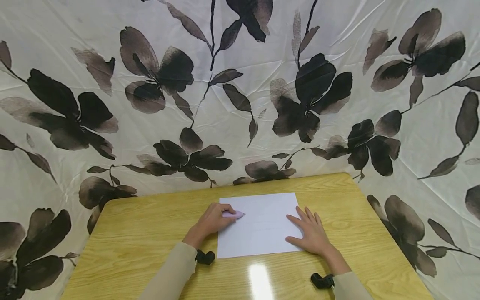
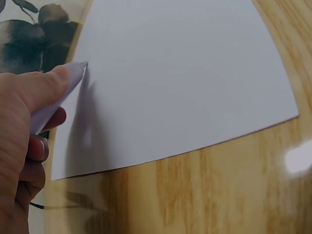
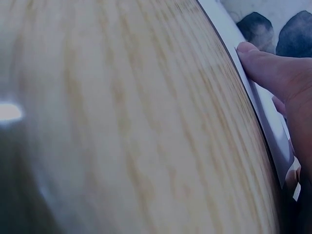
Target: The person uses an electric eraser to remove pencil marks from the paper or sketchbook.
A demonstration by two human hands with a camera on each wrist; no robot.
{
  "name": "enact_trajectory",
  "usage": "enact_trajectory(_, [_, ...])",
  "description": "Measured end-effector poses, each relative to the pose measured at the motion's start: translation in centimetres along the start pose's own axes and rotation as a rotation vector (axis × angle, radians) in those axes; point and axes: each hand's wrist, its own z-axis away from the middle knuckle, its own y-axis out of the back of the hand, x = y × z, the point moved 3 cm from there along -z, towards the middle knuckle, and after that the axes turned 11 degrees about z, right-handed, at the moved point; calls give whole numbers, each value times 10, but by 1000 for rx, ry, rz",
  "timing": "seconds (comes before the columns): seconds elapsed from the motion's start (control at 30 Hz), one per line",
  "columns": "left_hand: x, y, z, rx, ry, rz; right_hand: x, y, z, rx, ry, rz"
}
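Observation:
A white sheet of paper (image 1: 258, 241) lies on the wooden table. Near its left edge my left hand (image 1: 213, 217) pinches a lavender pen (image 1: 238, 214) between thumb and fingers. In the left wrist view the pen (image 2: 73, 78) slants over the paper (image 2: 185, 97), its thin tip at or just above the surface; I cannot tell whether it touches. Over the sheet's right edge my right hand (image 1: 310, 232) rests with fingers spread and straight. The right wrist view shows its thumb on the paper (image 3: 273, 126), the other fingers mostly hidden.
The yellow wood-grain table (image 1: 157, 233) extends around the sheet, with a bright light reflection near its front. Black wrist devices (image 1: 205, 257) sit at both sleeves. A white cloth with dark flowers (image 1: 240, 125) hangs behind and beside the table.

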Motion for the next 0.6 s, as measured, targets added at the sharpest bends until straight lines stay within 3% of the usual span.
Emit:
enact_trajectory(0.3, [1,1,0,5,-11,-22,-1,-2,-1,5,3,-2])
enact_trajectory(0.5, [4,2,-1,-14,-70,-40,0,-2,0,18,7,2])
enact_trajectory(0.6, [4,2,-1,-9,-61,-53,0,-1,0,10,6,3])
